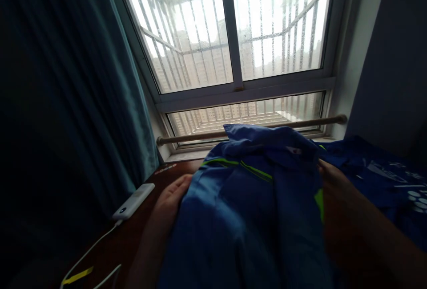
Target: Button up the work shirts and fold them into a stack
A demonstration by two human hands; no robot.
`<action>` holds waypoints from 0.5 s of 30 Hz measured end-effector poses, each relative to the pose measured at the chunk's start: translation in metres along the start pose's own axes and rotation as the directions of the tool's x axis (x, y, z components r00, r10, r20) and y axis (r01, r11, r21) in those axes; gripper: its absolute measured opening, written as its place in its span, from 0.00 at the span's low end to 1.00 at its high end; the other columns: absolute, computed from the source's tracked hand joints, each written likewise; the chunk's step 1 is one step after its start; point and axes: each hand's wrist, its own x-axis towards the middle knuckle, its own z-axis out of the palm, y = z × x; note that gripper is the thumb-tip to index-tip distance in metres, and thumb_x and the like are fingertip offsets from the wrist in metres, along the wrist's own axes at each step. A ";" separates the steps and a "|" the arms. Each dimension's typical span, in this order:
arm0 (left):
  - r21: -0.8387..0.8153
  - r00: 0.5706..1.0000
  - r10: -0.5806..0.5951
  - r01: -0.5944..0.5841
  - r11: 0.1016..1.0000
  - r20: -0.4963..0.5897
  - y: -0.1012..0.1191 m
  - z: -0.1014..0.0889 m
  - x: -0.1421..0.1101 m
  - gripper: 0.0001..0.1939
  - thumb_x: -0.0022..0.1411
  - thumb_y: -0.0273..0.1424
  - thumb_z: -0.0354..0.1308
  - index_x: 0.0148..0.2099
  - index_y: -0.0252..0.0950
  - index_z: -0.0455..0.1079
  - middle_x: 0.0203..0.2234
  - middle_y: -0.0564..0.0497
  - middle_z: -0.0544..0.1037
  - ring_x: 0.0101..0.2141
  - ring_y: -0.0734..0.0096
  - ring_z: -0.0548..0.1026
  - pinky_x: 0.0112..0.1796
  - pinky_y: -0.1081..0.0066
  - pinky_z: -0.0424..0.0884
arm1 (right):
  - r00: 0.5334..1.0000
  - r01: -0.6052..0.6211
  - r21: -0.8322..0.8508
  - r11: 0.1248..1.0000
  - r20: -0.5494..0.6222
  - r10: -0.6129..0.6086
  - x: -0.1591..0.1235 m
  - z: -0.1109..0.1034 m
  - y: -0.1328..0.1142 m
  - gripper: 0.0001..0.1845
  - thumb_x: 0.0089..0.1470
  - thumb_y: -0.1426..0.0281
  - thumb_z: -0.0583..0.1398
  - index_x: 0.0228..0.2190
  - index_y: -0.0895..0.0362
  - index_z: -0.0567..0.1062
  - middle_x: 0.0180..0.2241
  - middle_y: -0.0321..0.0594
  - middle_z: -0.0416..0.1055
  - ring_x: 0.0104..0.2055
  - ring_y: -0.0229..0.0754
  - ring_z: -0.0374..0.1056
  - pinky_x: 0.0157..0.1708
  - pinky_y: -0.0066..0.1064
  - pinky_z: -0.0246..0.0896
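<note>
A blue collared jacket (pixel 247 204) with bright green piping hangs in front of me, its collar at the top near the window rail. At its left edge, my left hand (pixel 174 193) is closed on the cloth. My right hand (pixel 330 174) grips the other side just below the collar, its fingertips partly hidden behind the fabric. The jacket's lower part runs out of the bottom of the view. Close by on the right lies another blue garment (pixel 367 168) with white printing.
A white power strip (pixel 135 201) with a white cable lies on the dark wooden surface (pixel 167 173) to the left, near a yellow strip (pixel 78 275). A teal curtain (pixel 123 102) hangs at the left. A rail (pixel 200 136) crosses before the barred window (pixel 207 35).
</note>
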 end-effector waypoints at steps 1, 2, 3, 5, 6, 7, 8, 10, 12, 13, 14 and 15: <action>-0.056 0.998 0.040 -0.043 0.998 -0.056 0.002 -0.002 0.007 0.16 0.55 0.34 0.54 0.46 0.36 0.64 0.48 0.47 0.69 0.45 0.59 0.70 0.44 0.62 0.67 | 0.996 -0.037 0.068 0.997 -0.073 0.042 0.005 -0.004 0.004 0.16 0.54 0.62 0.44 0.36 0.57 0.66 0.41 0.50 0.70 0.44 0.46 0.67 0.42 0.36 0.64; -0.097 0.989 0.093 -0.105 0.990 -0.119 0.004 -0.003 0.012 0.17 0.55 0.32 0.54 0.48 0.38 0.61 0.52 0.48 0.65 0.49 0.61 0.67 0.47 0.63 0.65 | 0.988 -0.061 0.120 0.991 -0.135 0.077 0.009 -0.007 0.007 0.15 0.53 0.63 0.45 0.37 0.57 0.64 0.46 0.51 0.67 0.47 0.45 0.65 0.44 0.36 0.63; -0.112 0.972 0.155 -0.175 0.978 -0.174 0.005 -0.004 0.016 0.19 0.54 0.31 0.55 0.50 0.41 0.59 0.56 0.49 0.60 0.52 0.62 0.64 0.50 0.63 0.62 | 0.980 -0.070 0.147 0.987 -0.172 0.095 0.011 -0.009 0.010 0.14 0.53 0.64 0.47 0.38 0.57 0.63 0.49 0.52 0.63 0.49 0.45 0.64 0.45 0.36 0.62; -0.058 0.943 0.262 -0.279 0.959 -0.203 0.007 -0.004 0.019 0.22 0.54 0.31 0.55 0.52 0.42 0.57 0.58 0.49 0.55 0.54 0.63 0.60 0.53 0.63 0.58 | 0.981 -0.078 0.159 0.984 -0.163 0.104 0.007 -0.006 0.008 0.15 0.50 0.65 0.52 0.40 0.58 0.63 0.52 0.53 0.60 0.49 0.46 0.64 0.46 0.36 0.61; -0.015 0.942 0.290 -0.297 0.955 -0.169 0.008 -0.003 0.018 0.22 0.55 0.33 0.55 0.52 0.41 0.57 0.58 0.48 0.56 0.54 0.62 0.60 0.53 0.62 0.57 | 0.989 -0.069 0.144 0.987 -0.118 0.086 0.002 -0.002 0.004 0.16 0.48 0.64 0.54 0.40 0.58 0.64 0.51 0.53 0.62 0.48 0.46 0.65 0.45 0.36 0.62; 0.033 0.945 0.306 -0.304 0.952 -0.119 0.008 -0.002 0.016 0.22 0.56 0.34 0.54 0.52 0.39 0.58 0.56 0.46 0.58 0.53 0.61 0.61 0.53 0.61 0.57 | 0.998 -0.047 0.115 0.992 -0.045 0.053 -0.007 0.005 -0.003 0.17 0.48 0.63 0.56 0.40 0.58 0.65 0.49 0.52 0.64 0.46 0.46 0.66 0.44 0.36 0.62; 0.090 0.952 0.302 -0.297 0.951 -0.046 0.008 -0.002 0.013 0.21 0.56 0.36 0.53 0.52 0.37 0.59 0.55 0.45 0.61 0.52 0.60 0.63 0.52 0.61 0.58 | 0.998 -0.025 0.071 0.997 0.059 0.020 -0.018 0.014 -0.010 0.18 0.48 0.61 0.56 0.39 0.59 0.66 0.46 0.51 0.67 0.43 0.46 0.67 0.43 0.37 0.63; 0.250 0.961 0.228 -0.262 0.932 0.156 0.005 -0.001 0.008 0.22 0.57 0.38 0.51 0.52 0.35 0.60 0.51 0.43 0.66 0.50 0.59 0.65 0.50 0.61 0.61 | 0.948 0.024 -0.038 0.999 0.317 -0.010 -0.047 0.036 -0.023 0.21 0.49 0.57 0.55 0.39 0.60 0.68 0.39 0.48 0.70 0.39 0.45 0.69 0.39 0.37 0.64; 0.453 0.910 0.071 -0.270 0.850 0.409 -0.003 -0.001 0.003 0.23 0.56 0.40 0.51 0.53 0.37 0.61 0.50 0.44 0.67 0.51 0.60 0.65 0.51 0.61 0.60 | 0.826 0.102 -0.165 0.981 0.563 0.009 -0.080 0.063 -0.026 0.23 0.50 0.56 0.54 0.41 0.60 0.69 0.38 0.47 0.71 0.38 0.45 0.69 0.39 0.38 0.63; 0.550 0.857 -0.039 -0.294 0.782 0.514 -0.008 -0.001 0.001 0.24 0.55 0.41 0.53 0.53 0.40 0.62 0.50 0.46 0.67 0.51 0.60 0.64 0.52 0.62 0.59 | 0.776 0.184 -0.234 0.955 0.631 0.005 -0.095 0.076 -0.022 0.23 0.50 0.56 0.54 0.43 0.58 0.69 0.40 0.47 0.70 0.42 0.47 0.67 0.42 0.40 0.61; 0.632 0.799 -0.156 -0.321 0.706 0.580 -0.013 -0.002 0.000 0.25 0.53 0.42 0.54 0.53 0.42 0.63 0.50 0.47 0.68 0.51 0.60 0.64 0.52 0.62 0.59 | 0.737 0.279 -0.328 0.903 0.675 0.018 -0.107 0.087 -0.014 0.24 0.49 0.57 0.55 0.46 0.55 0.68 0.46 0.47 0.67 0.49 0.50 0.62 0.47 0.43 0.57; 0.696 0.752 -0.261 -0.340 0.632 0.605 -0.019 -0.001 -0.001 0.26 0.52 0.43 0.55 0.53 0.42 0.63 0.48 0.47 0.70 0.50 0.59 0.66 0.51 0.62 0.60 | 0.713 0.358 -0.444 0.821 0.698 0.066 -0.114 0.097 -0.003 0.27 0.47 0.59 0.57 0.50 0.51 0.65 0.52 0.47 0.61 0.54 0.54 0.56 0.50 0.49 0.52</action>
